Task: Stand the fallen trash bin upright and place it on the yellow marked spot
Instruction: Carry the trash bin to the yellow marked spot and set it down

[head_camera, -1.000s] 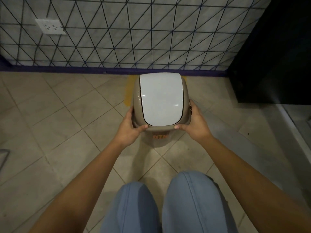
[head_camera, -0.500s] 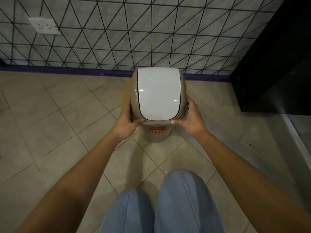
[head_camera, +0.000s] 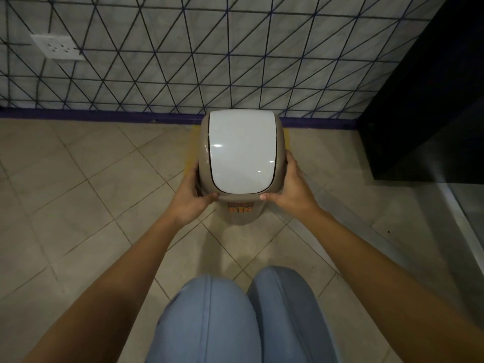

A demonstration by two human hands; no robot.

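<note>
Gripping the bin (head_camera: 242, 208) from both sides, head view: left hand (head_camera: 187, 199) on the bin's left side, right hand (head_camera: 293, 189) on its right side. Both thumbs lie along the near rim just below the white lid (head_camera: 242, 153), tips pointing toward each other, apart. Other fingers of each hand wrap round the bin's far sides and are mostly hidden; cannot tell if they are spread or pressed together. Palms flat against the tan body.

Bin is upright, lid facing up, orange label on its near face. It sits close to the wall (head_camera: 209, 48), its far edge right by the purple baseboard (head_camera: 104, 116). Yellow mark (head_camera: 192, 153) shows on the floor as strips just left and right of the bin, the rest covered by the bin. Cannot tell if the bin's base touches the floor (head_camera: 78, 192).

Socket (head_camera: 57, 47) on the wall, well left of the bin. Dark cabinet (head_camera: 432, 113) right of the bin. Knees in blue jeans (head_camera: 235, 323) near of the bin.
</note>
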